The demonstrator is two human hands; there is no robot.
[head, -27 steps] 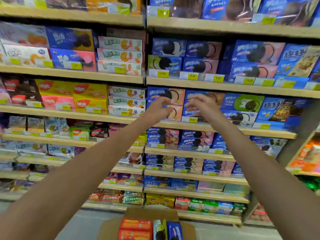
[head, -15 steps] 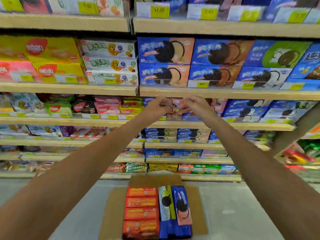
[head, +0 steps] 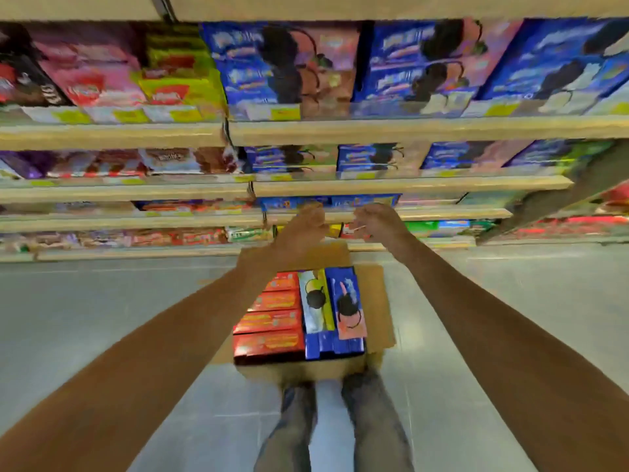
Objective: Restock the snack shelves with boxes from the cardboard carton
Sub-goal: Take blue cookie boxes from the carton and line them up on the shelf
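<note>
Holds left hand [head: 306, 228] and right hand [head: 377, 223] above the carton [head: 377, 301], loosely curled, gripping nothing; faces the shelves [head: 408, 129]. Shows red and blue boxes [head: 269, 321] inside.

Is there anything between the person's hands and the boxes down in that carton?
Nothing visible. The left hand and right hand hover, apparently empty, above the far flap of the carton; its flaps lie open, and the red boxes and blue boxes inside are uncovered.

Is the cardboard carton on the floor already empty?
No, the cardboard carton holds a row of red boxes with blue boxes standing beside them.
</note>
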